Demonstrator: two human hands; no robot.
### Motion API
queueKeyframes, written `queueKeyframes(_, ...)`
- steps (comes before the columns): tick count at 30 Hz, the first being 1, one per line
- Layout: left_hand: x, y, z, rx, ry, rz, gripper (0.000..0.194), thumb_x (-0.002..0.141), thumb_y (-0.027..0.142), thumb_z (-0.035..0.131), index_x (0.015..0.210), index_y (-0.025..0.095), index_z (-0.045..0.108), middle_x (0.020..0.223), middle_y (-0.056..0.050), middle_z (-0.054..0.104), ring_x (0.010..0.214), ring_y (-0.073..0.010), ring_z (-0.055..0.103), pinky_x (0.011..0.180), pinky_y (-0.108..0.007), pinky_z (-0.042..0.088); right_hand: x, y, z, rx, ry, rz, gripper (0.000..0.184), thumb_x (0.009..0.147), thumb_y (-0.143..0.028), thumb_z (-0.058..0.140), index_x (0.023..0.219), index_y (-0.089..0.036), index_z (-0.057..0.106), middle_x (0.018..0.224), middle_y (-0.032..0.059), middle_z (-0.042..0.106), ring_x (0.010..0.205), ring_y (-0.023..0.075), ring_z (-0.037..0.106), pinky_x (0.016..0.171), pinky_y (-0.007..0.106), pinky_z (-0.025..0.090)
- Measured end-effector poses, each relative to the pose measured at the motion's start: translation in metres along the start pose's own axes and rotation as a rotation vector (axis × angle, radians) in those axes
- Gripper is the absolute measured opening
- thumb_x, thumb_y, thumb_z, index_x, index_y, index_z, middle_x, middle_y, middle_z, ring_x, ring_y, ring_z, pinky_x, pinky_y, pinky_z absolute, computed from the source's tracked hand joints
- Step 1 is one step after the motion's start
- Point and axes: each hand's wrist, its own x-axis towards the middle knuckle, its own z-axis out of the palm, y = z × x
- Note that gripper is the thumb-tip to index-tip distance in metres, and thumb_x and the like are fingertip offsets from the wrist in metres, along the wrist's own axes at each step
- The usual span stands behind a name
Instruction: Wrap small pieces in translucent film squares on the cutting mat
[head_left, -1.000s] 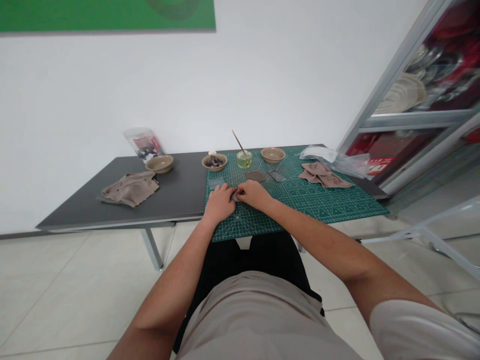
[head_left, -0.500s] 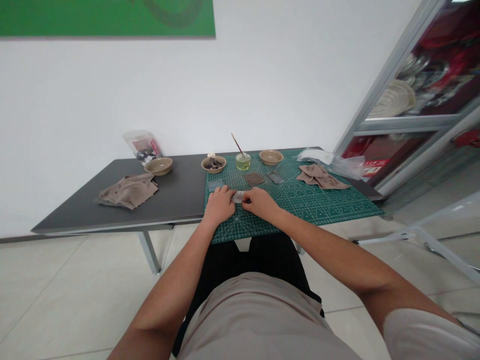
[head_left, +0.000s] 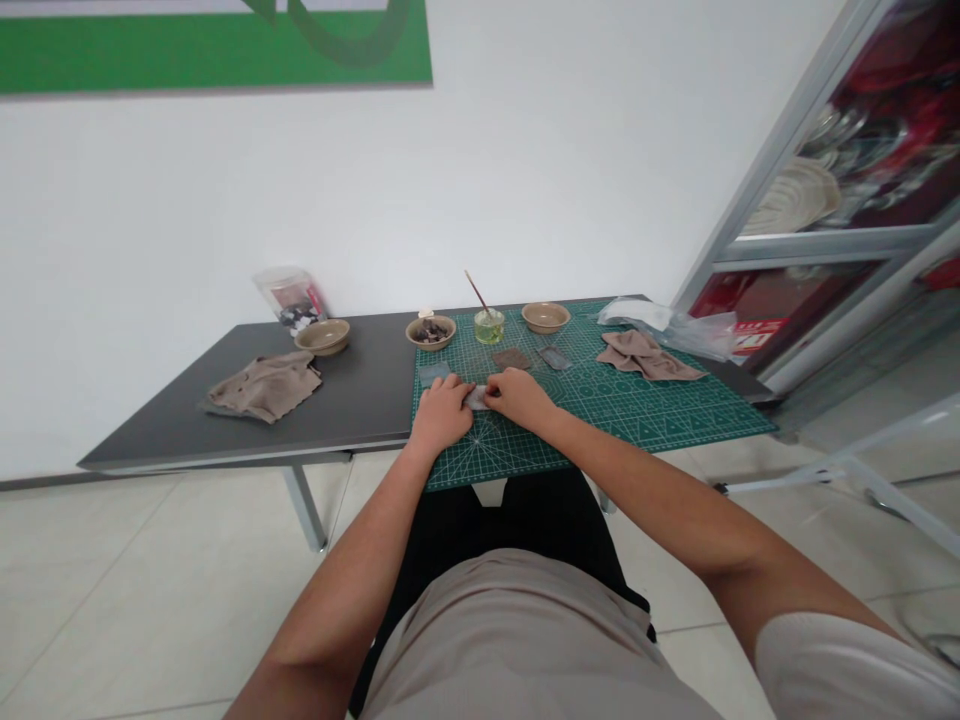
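Note:
A small grey flat piece (head_left: 477,399), perhaps cloth, lies between my hands on the green cutting mat (head_left: 615,405). My left hand (head_left: 442,412) has its fingers curled together, with the thumb side against the piece's left end. At the other end, my right hand (head_left: 523,400) pinches the piece between thumb and fingers. Just beyond them are a blue-grey flat piece (head_left: 433,374), a brown square (head_left: 512,359) and a dark grey piece (head_left: 555,358). The fingertips are partly hidden, and the material is too small to make out.
Behind stand a bowl of dark bits (head_left: 430,332), a glass jar with a brush (head_left: 489,326) and a tan bowl (head_left: 546,318). Brown cloths (head_left: 649,356) and a plastic bag lie right. Leftward are another bowl (head_left: 322,337), a plastic tub (head_left: 291,298) and a crumpled cloth (head_left: 264,386).
The view has shifted slightly, so everything sits a little lower and to the right. Both hands stay at the small grey piece, with the right fingers a touch higher over it.

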Motion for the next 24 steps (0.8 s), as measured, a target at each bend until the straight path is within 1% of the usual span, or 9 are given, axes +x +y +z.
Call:
queueKeyframes(3, -0.001, 0.001, 0.000, 0.007, 0.000, -0.011, 0.043, 0.089, 0.019, 0.043, 0.128, 0.025, 0.060, 0.115, -0.009, 0.058, 0.108, -0.0273, 0.049, 0.086, -0.041, 0.043, -0.011, -0.003, -0.002, 0.002, 0.001, -0.002, 0.013, 0.086, -0.024, 0.061, 0.079, -0.018, 0.070, 0.080, 0.0058, 0.070, 0.082, 0.0192, 0.059, 0.073, 0.028, 0.038)
queueKeyframes(6, -0.001, 0.002, 0.000, 0.014, 0.002, -0.013, 0.044, 0.089, 0.020, 0.042, 0.128, 0.024, 0.059, 0.115, -0.009, 0.058, 0.108, -0.0273, 0.049, 0.086, -0.041, 0.043, -0.014, -0.010, -0.001, 0.037, -0.001, -0.030, 0.012, 0.085, -0.023, 0.062, 0.077, -0.018, 0.069, 0.078, 0.0039, 0.071, 0.081, 0.0184, 0.058, 0.074, 0.028, 0.038)
queueKeyframes(11, -0.001, 0.002, 0.000, 0.033, 0.003, -0.007, 0.037, 0.090, 0.023, 0.042, 0.120, 0.025, 0.063, 0.113, -0.008, 0.058, 0.107, -0.0268, 0.049, 0.083, -0.040, 0.043, -0.003, -0.015, 0.006, 0.095, -0.003, -0.090, 0.010, 0.086, -0.021, 0.061, 0.081, -0.018, 0.070, 0.081, 0.0024, 0.071, 0.082, 0.0174, 0.057, 0.075, 0.027, 0.038)
queueKeyframes(13, -0.001, 0.002, 0.000, 0.047, 0.003, -0.011, 0.037, 0.090, 0.022, 0.042, 0.119, 0.025, 0.063, 0.112, -0.008, 0.059, 0.106, -0.0265, 0.049, 0.082, -0.040, 0.043, 0.003, -0.012, 0.008, 0.086, 0.013, -0.083, 0.011, 0.087, -0.021, 0.060, 0.083, -0.017, 0.070, 0.083, 0.0038, 0.071, 0.084, 0.0177, 0.057, 0.076, 0.027, 0.038)
queueKeyframes(16, -0.001, 0.002, -0.001, 0.056, 0.002, -0.003, 0.041, 0.089, 0.020, 0.041, 0.124, 0.024, 0.061, 0.113, -0.008, 0.059, 0.105, -0.0263, 0.049, 0.082, -0.039, 0.043, 0.004, -0.007, 0.008, 0.048, 0.033, -0.033, 0.014, 0.088, -0.021, 0.058, 0.082, -0.016, 0.070, 0.083, 0.0061, 0.071, 0.086, 0.0184, 0.057, 0.077, 0.028, 0.038)
queueKeyframes(20, -0.001, 0.002, -0.001, 0.051, -0.001, 0.001, 0.043, 0.089, 0.021, 0.041, 0.128, 0.024, 0.059, 0.115, -0.007, 0.059, 0.106, -0.0265, 0.049, 0.082, -0.039, 0.043, -0.007, -0.003, 0.003, 0.024, 0.027, 0.002, 0.015, 0.088, -0.023, 0.059, 0.080, -0.016, 0.069, 0.081, 0.0061, 0.070, 0.084, 0.0191, 0.057, 0.075, 0.028, 0.038)
queueKeyframes(24, 0.000, 0.002, 0.000, 0.051, -0.003, -0.004, 0.043, 0.089, 0.021, 0.042, 0.128, 0.024, 0.059, 0.116, -0.008, 0.058, 0.108, -0.0272, 0.049, 0.083, -0.040, 0.042, -0.019, -0.007, 0.001, 0.040, 0.013, -0.020, 0.011, 0.086, -0.022, 0.062, 0.078, -0.017, 0.068, 0.078, 0.0036, 0.069, 0.082, 0.0180, 0.056, 0.073, 0.028, 0.037)
